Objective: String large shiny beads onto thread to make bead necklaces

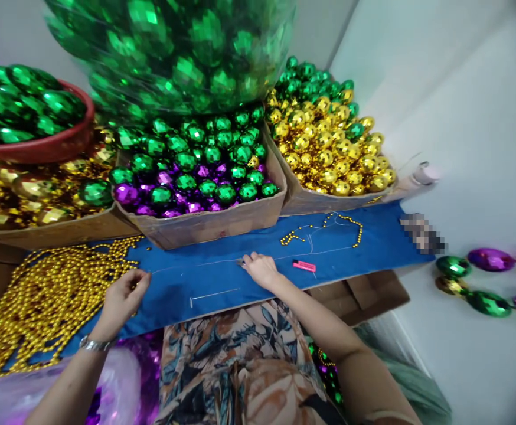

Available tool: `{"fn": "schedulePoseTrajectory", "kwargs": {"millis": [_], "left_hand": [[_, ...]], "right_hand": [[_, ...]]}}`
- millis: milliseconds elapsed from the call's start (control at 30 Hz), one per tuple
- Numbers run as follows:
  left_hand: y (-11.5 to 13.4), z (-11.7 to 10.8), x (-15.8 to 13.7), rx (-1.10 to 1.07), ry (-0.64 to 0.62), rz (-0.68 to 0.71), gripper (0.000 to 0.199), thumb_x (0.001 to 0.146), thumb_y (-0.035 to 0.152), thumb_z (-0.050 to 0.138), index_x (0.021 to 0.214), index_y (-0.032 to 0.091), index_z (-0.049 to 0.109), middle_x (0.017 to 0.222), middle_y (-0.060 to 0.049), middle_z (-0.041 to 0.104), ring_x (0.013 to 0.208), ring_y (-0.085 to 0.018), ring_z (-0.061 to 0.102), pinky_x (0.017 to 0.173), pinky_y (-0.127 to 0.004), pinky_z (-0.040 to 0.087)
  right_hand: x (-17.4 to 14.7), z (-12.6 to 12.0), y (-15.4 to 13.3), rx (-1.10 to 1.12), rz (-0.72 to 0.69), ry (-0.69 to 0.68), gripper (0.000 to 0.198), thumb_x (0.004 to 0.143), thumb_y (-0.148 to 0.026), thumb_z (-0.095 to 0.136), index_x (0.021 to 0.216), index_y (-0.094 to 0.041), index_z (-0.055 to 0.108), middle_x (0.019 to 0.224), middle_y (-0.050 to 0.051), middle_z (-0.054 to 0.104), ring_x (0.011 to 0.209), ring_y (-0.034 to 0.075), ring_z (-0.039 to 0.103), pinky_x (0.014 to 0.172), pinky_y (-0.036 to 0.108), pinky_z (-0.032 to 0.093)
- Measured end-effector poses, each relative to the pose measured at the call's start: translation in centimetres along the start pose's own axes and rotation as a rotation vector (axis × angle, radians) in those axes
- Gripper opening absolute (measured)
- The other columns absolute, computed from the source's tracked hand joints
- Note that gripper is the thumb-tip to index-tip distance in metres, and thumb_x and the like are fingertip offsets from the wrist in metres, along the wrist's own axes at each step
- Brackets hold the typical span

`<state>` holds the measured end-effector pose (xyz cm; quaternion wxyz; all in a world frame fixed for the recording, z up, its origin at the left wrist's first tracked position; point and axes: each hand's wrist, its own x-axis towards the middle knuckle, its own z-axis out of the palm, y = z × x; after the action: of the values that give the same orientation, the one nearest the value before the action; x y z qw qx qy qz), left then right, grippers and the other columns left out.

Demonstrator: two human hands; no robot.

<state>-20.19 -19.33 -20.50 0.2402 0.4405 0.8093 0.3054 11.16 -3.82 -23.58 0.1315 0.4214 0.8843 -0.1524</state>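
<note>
My left hand (127,296), with a metal-banded watch on its wrist, has thumb and fingertips pinched on a thin pale thread (202,263) beside the gold bead strands. The thread runs right over the blue cloth (214,251) towards my right hand (261,270). That hand is closed around a small tool with a pointed metal tip (239,261); fingers hide most of it, so its kind is unclear. To its right lies a pink object with a black end (304,265). Behind that, a short gold bead strand (358,231) has loose thread. A thin pale stick (214,294) lies nearer me.
Piled gold bead strands (63,295) cover the left side. Cardboard boxes (205,227) of shiny green, purple and gold beads line the back. Above stand a red basin (41,150) and a clear bag of green beads (187,53). Large beads (490,302) hang at the right wall.
</note>
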Motion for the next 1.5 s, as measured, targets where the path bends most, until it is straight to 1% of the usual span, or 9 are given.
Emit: {"fn": "schedulePoseTrajectory", "kwargs": {"millis": [233,467,667,800,933,1033,1167,1300,1500], "left_hand": [[0.0,1.6,1.7,0.364,0.182,0.186,0.034,0.084,0.045,0.045,0.083,0.015,0.061,0.076,-0.005,0.064,0.064,-0.016,0.057,0.056,-0.025,0.038],[-0.8,8.4,3.4,0.882,-0.127,0.384,0.037,0.095,0.034,0.029,0.092,0.016,0.061,0.089,-0.008,0.062,0.063,-0.017,0.059,0.048,-0.026,0.026],[-0.8,7.8,3.2,0.798,-0.055,0.405,0.036,0.094,0.041,0.035,0.092,0.016,0.061,0.092,-0.012,0.063,0.087,-0.026,0.061,0.071,-0.033,0.045],[5.0,8.6,1.8,0.326,-0.047,0.430,0.040,0.092,0.047,0.039,0.105,0.017,0.063,0.114,-0.015,0.064,0.108,-0.029,0.056,0.097,-0.044,0.042],[15.9,12.2,-0.8,-0.369,-0.532,0.528,0.051,0.098,0.047,0.021,0.122,0.023,0.060,0.144,-0.007,0.047,0.126,-0.022,0.048,0.103,-0.038,0.042],[22.4,15.0,-2.4,-0.488,-0.878,0.645,0.081,0.097,0.046,-0.006,0.105,0.018,0.070,0.116,-0.010,0.067,0.112,-0.021,0.059,0.098,-0.036,0.045],[25.5,17.4,-2.3,-0.409,-1.053,0.707,0.056,0.091,0.060,0.037,0.080,0.016,0.069,0.076,-0.005,0.070,0.075,-0.018,0.063,0.074,-0.029,0.050],[26.0,19.8,-0.9,-0.248,-0.954,0.820,0.035,0.089,0.047,0.052,0.086,0.016,0.068,0.082,-0.004,0.070,0.077,-0.016,0.061,0.072,-0.026,0.045],[26.3,24.8,-2.3,0.098,-0.871,1.195,0.026,0.094,0.032,0.045,0.087,0.019,0.067,0.082,-0.005,0.069,0.080,-0.017,0.063,0.075,-0.027,0.045]], "right_hand": [[-1.7,-0.8,5.6,0.040,0.065,0.027,0.042,0.098,-0.052,0.037,0.131,-0.028,0.046,0.123,0.008,0.057,0.108,0.021,0.059,0.082,0.029,0.046],[-3.9,0.1,11.1,0.051,0.162,-0.027,0.024,0.092,-0.038,0.055,0.110,-0.024,0.058,0.120,0.007,0.054,0.092,0.018,0.065,0.076,0.028,0.046],[-4.5,0.3,11.3,0.128,0.109,0.032,0.014,0.095,-0.026,0.047,0.103,-0.018,0.056,0.110,0.010,0.061,0.087,0.021,0.066,0.072,0.029,0.046],[-6.0,-1.8,7.7,0.227,-0.025,0.147,0.011,0.096,-0.020,0.041,0.101,-0.019,0.051,0.105,0.008,0.064,0.091,0.018,0.064,0.075,0.027,0.046],[-9.3,-5.2,1.8,0.529,-0.370,0.356,0.005,0.093,-0.023,0.043,0.091,-0.023,0.048,0.089,0.003,0.063,0.081,0.017,0.060,0.072,0.027,0.046],[-13.3,-7.9,0.9,0.827,-0.499,0.426,0.007,0.093,-0.029,0.046,0.087,-0.026,0.046,0.079,0.001,0.058,0.070,0.016,0.056,0.063,0.028,0.045],[-19.3,-9.6,6.3,1.236,-0.249,0.605,0.022,0.097,-0.042,0.041,0.081,-0.026,0.041,0.067,-0.002,0.050,0.052,0.012,0.047,0.050,0.026,0.039],[-24.9,-6.1,13.9,1.386,0.151,0.922,0.037,0.091,-0.056,0.047,0.078,-0.026,0.033,0.064,-0.006,0.038,0.045,0.009,0.032,0.044,0.022,0.029],[-30.7,5.1,18.5,0.804,0.632,0.637,0.044,0.091,-0.065,0.035,0.082,-0.022,0.044,0.069,-0.002,0.050,0.054,0.011,0.045,0.053,0.024,0.041]]}}
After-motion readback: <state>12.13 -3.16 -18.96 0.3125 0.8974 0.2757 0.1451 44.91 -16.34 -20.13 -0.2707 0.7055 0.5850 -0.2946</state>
